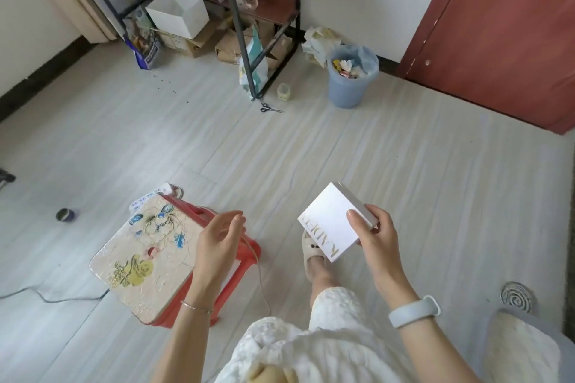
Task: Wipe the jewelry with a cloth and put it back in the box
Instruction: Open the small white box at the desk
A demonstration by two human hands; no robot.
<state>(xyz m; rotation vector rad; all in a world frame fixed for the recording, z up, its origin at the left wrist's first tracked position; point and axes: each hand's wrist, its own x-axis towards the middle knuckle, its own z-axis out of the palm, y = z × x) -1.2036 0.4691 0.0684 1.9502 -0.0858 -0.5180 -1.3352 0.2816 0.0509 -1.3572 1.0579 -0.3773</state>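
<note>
- My right hand [375,232] grips the white jewelry box [334,220], lid closed, tilted, gold lettering running toward me.
- My left hand [217,235] hovers relaxed, fingers spread, over the stool [146,253], holding nothing.

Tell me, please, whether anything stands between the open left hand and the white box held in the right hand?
Nothing visible does. The left hand hangs open above the stool, and only bare floor shows in the gap to the white box, which the right hand grips at one corner, lid closed.

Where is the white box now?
In the head view, the white box is right of centre, gripped by the right hand above a slippered foot.
</note>
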